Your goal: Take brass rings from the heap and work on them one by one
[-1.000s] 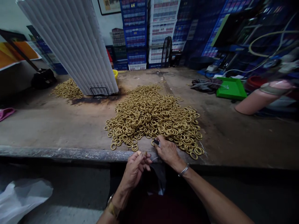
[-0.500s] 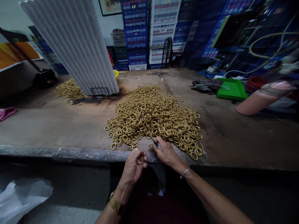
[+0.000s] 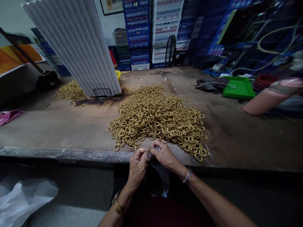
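My left hand point(image 3: 137, 165), closed at the table's front edge, pinches a brass-coloured ring point(image 3: 148, 151) that is mostly covered by fingers. Against it, the fingertips of my right hand point(image 3: 165, 154) meet at this ring, closed too. A small dark tool point(image 3: 157, 148) shows faintly inside the right hand; its kind cannot be made out. Just beyond both hands spreads a large heap of similar rings point(image 3: 153, 116), with single rings lying loose along its near side.
A ribbed white panel point(image 3: 75, 47) stands in a black wire holder at the left, by a second ring pile point(image 3: 72, 90). To the right are a green tray point(image 3: 239, 88) and a pink cylinder point(image 3: 262, 100). Stacked crates point(image 3: 137, 34) line the back.
My right hand has moved left from the heap's edge to my left hand, and their fingertips now meet. The left hand has turned, covering most of its ring. The view has shifted slightly.
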Demonstrator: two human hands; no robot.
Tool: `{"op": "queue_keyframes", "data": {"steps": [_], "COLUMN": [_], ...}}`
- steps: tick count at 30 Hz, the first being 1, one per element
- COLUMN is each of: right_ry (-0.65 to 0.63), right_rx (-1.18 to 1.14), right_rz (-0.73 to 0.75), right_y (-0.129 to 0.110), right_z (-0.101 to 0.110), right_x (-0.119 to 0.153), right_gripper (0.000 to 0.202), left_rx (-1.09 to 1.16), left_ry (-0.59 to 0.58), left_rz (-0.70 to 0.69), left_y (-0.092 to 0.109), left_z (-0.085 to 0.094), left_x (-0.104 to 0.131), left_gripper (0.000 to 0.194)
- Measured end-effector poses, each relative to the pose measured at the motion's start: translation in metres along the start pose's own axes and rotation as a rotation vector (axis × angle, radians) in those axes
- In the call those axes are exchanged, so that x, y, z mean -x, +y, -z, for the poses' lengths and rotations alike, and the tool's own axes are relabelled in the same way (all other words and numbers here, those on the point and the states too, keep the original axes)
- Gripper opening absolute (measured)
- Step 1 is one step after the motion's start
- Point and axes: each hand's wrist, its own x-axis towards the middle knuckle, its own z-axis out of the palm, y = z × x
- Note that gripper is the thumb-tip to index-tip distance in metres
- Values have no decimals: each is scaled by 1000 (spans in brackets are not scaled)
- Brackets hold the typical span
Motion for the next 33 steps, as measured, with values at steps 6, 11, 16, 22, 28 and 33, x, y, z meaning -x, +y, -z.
{"op": "queue_keyframes", "data": {"steps": [6, 11, 16, 22, 28, 33], "right_ry": [-57, 50, -75, -168, -155, -74], "right_rx": [-120, 73, 375, 550, 713, 669], "right_rz": [-79, -15, 176, 176, 58, 42], "right_y": [-3, 4, 9, 6, 11, 9], "right_z": [-3, -3, -5, -5, -3, -13], "right_x": [-2, 0, 8, 9, -1, -9], "right_gripper": [13, 14, 9, 12, 19, 21], "left_rx": [180, 265, 204, 82, 231, 504], "left_ry": [-147, -119, -92, -45, -123, -24], "left_rz": [115, 118, 70, -9, 34, 121], "left_y": [-1, 1, 0, -3, -1, -4], "left_z": [1, 1, 2, 3, 7, 22], "left_x": [3, 3, 1, 2, 18, 22], "left_gripper": [31, 30, 33, 29, 24, 24]}}
